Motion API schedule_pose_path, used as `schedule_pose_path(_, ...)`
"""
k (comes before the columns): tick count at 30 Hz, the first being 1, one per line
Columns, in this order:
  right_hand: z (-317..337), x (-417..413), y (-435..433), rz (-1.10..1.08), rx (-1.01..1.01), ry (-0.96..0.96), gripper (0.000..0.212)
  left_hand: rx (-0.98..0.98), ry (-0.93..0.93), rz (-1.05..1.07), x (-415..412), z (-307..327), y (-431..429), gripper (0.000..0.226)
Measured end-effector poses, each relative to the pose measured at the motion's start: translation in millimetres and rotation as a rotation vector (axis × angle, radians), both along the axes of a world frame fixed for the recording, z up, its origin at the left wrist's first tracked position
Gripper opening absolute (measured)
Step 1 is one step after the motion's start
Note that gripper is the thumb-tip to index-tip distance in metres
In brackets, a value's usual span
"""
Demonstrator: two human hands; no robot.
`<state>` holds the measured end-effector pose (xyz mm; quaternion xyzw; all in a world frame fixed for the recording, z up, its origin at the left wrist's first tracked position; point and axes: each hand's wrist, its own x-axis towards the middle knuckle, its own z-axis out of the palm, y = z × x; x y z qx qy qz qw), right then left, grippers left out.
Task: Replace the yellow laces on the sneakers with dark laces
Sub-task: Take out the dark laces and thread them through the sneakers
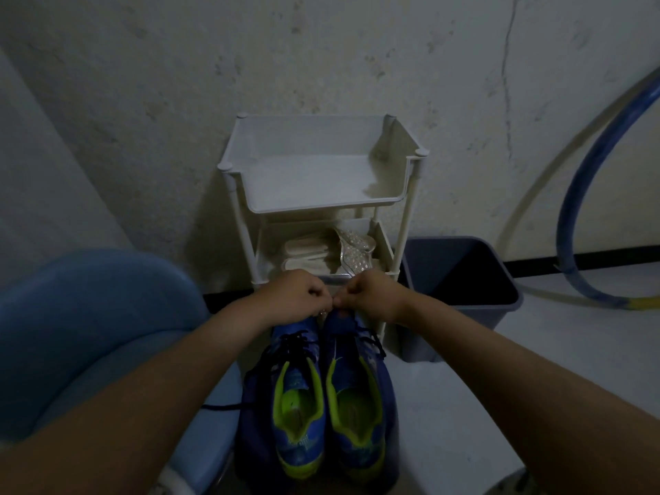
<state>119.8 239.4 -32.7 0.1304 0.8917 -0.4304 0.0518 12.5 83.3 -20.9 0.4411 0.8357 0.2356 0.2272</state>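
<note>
Left hand and right hand grip sneakers at toes, near rack.

A white rack stands against a stained, cracked pale wall in dim light. Just right of the rack sits a dark bin, and farther right a blue hoop leans on the wall. Left of the rack is a blue chair. A black skirting strip meets the pale floor.

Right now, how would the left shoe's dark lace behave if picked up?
Lace likely floppy: its loose end trails in a slack curve off the left shoe. Probably light, being thin. Pulling may tug the shoe, since it's threaded.
</note>
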Motion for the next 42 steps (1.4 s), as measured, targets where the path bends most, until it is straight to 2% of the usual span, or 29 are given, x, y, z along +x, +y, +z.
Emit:
schedule_pose_path(4, -3, 4, 12, -0.056, 0.134, -0.051, 0.019, -0.052, -0.015, 0.014, -6, 0, -3, 0.022)
schedule_pose_path(9, -13, 7, 27, -0.116, 0.517, -0.277, 0.018, -0.116, 0.020, 0.083, -22, -7, -11, 0.025)
schedule_pose_path(14, -15, 9, 20, -0.015, 0.621, -0.386, 0.033, -0.122, -0.075, 0.086, -14, -14, -8, 0.021)
schedule_pose_path(15, -14, 8, 16, 0.033, 0.597, -0.359, 0.035, -0.125, -0.104, 0.077, -9, -15, -7, 0.019)
schedule_pose_path(17, -9, 7, 7, 0.095, 0.343, -0.262, 0.043, -0.122, -0.163, 0.062, 1, -16, -2, 0.019)
schedule_pose_path(19, -5, 5, 0, 0.147, 0.161, -0.210, 0.031, -0.116, -0.179, 0.074, 9, -16, 3, 0.019)
schedule_pose_path(21, -5, 2, -1, 0.187, 0.226, -0.207, 0.013, -0.125, -0.133, 0.095, 11, -14, 7, 0.019)
schedule_pose_path(25, -10, 0, 7, 0.149, 0.354, -0.202, 0.014, -0.100, -0.240, 0.077, 10, -17, 8, 0.018)
schedule_pose_path(27, -9, 1, 7, 0.140, 0.323, -0.188, 0.012, -0.096, -0.274, 0.059, 12, -20, 8, 0.019)
schedule_pose_path(31, -6, 5, 3, 0.082, 0.140, -0.115, 0.015, -0.065, -0.254, 0.108, 14, -22, 11, 0.020)
schedule_pose_path(36, -7, 3, 6, 0.003, 0.193, -0.108, 0.009, -0.080, -0.341, 0.256, 12, -29, 14, 0.020)
schedule_pose_path(42, -25, 5, 10, -0.045, 0.389, -0.169, 0.022, -0.316, -0.094, 0.196, 17, -58, 9, 0.026)
